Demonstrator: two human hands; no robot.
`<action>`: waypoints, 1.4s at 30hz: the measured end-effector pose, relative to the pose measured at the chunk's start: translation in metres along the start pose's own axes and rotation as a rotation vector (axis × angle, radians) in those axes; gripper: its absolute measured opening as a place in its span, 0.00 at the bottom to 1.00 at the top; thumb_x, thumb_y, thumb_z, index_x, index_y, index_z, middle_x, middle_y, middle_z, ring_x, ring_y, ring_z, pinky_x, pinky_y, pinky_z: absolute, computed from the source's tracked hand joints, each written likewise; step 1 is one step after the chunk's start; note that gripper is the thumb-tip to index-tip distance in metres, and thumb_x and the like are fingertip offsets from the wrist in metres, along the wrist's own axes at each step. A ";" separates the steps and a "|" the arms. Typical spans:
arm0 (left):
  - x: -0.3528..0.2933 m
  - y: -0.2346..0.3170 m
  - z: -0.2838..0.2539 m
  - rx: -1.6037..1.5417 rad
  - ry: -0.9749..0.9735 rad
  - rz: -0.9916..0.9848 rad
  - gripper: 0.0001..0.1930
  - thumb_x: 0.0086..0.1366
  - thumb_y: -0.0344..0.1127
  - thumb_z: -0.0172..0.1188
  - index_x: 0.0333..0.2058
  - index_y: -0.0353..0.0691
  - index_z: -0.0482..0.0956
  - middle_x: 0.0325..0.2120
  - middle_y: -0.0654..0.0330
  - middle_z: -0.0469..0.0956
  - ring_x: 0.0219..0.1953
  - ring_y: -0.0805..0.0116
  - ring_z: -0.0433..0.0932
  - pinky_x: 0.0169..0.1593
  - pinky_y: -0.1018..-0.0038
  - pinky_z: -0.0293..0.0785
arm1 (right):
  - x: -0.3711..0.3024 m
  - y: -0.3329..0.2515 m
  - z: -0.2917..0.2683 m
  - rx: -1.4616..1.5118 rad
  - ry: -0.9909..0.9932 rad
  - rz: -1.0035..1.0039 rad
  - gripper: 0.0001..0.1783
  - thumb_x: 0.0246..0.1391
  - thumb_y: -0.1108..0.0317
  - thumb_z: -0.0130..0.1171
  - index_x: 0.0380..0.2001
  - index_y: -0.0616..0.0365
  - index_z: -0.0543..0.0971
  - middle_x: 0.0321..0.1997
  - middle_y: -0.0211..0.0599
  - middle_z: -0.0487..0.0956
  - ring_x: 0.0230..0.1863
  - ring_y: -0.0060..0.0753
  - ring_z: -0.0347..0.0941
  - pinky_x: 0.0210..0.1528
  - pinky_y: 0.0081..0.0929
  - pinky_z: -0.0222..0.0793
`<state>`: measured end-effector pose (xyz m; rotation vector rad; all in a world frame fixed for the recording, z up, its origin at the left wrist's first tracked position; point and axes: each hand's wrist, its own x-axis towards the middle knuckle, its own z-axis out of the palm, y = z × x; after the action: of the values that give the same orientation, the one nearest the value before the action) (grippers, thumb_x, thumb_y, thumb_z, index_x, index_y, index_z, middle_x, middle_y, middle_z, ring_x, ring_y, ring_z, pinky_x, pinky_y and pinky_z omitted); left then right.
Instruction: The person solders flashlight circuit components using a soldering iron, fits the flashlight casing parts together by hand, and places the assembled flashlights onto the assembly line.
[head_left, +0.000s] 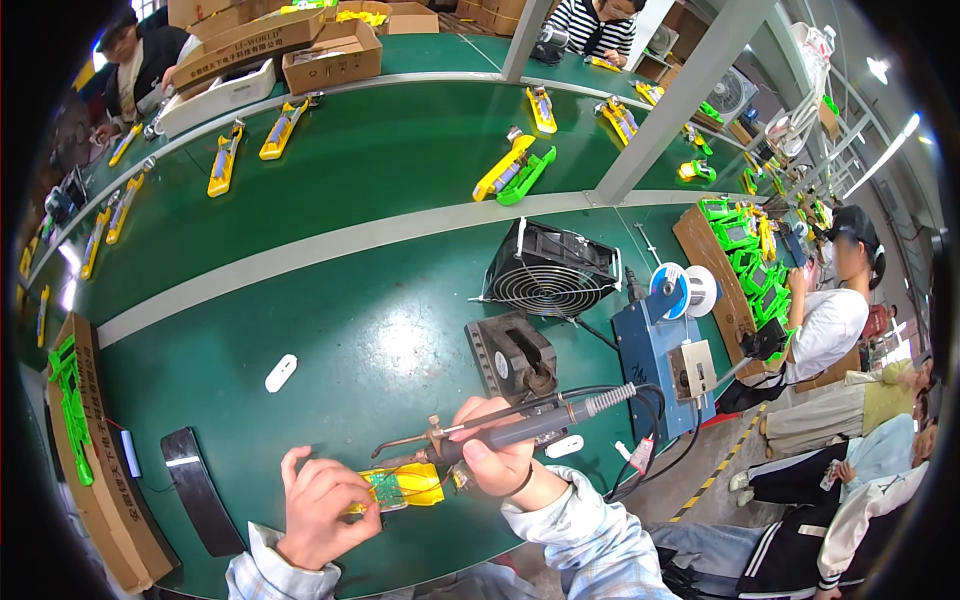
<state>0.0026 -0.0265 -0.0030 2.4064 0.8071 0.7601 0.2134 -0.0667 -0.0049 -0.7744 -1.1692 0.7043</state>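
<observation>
In my right hand (490, 450) is a soldering iron (530, 425) with a thick dark handle and a thin copper-coloured feed tube along its front. The hand is wrapped round the handle, and the iron's front end points left, over a green circuit board (386, 488). That board lies in a yellow plastic housing (426, 486) on the green table. My left hand (325, 505) pinches the left end of the housing beside the board, some fingers raised. Exactly where the iron's tip touches, if at all, is hard to make out.
An iron stand (512, 358), black fan (553, 270), blue soldering unit (655, 345) and solder spool (672, 288) stand right. White oval pieces (282, 373) lie about. A black curved panel (200, 490) and cardboard box (110, 470) are left. Beyond the rail, a belt (380, 130) carries yellow housings.
</observation>
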 end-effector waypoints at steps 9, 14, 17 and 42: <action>0.005 -0.007 -0.002 -0.026 -0.013 -0.082 0.09 0.30 0.29 0.61 0.15 0.48 0.70 0.21 0.72 0.72 0.30 0.72 0.70 0.49 0.59 0.52 | -0.004 0.004 -0.004 0.037 0.046 0.076 0.07 0.43 0.72 0.52 0.28 0.63 0.70 0.24 0.38 0.69 0.22 0.29 0.64 0.24 0.24 0.60; 0.003 -0.012 -0.005 -0.026 -0.042 -0.080 0.07 0.33 0.32 0.61 0.16 0.48 0.72 0.23 0.74 0.71 0.30 0.75 0.70 0.48 0.61 0.54 | 0.007 -0.006 0.002 -0.023 -0.099 0.115 0.13 0.43 0.63 0.55 0.27 0.60 0.67 0.20 0.36 0.68 0.16 0.30 0.61 0.19 0.27 0.57; -0.002 -0.022 -0.003 -0.047 -0.090 -0.157 0.08 0.35 0.32 0.61 0.18 0.48 0.73 0.24 0.74 0.71 0.31 0.75 0.69 0.49 0.61 0.54 | 0.002 0.016 0.020 -0.087 0.048 0.069 0.20 0.41 0.52 0.56 0.19 0.54 0.60 0.13 0.28 0.61 0.10 0.22 0.54 0.13 0.19 0.51; -0.012 -0.024 0.000 -0.018 -0.002 -0.090 0.08 0.35 0.31 0.61 0.17 0.50 0.71 0.23 0.73 0.73 0.30 0.71 0.72 0.49 0.59 0.55 | -0.001 -0.002 0.012 -0.026 -0.118 0.165 0.14 0.40 0.59 0.51 0.20 0.53 0.58 0.19 0.31 0.58 0.15 0.21 0.48 0.22 0.22 0.43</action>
<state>-0.0149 -0.0176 -0.0211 2.3374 0.8971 0.7261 0.2015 -0.0664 -0.0016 -0.8675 -1.2324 0.8834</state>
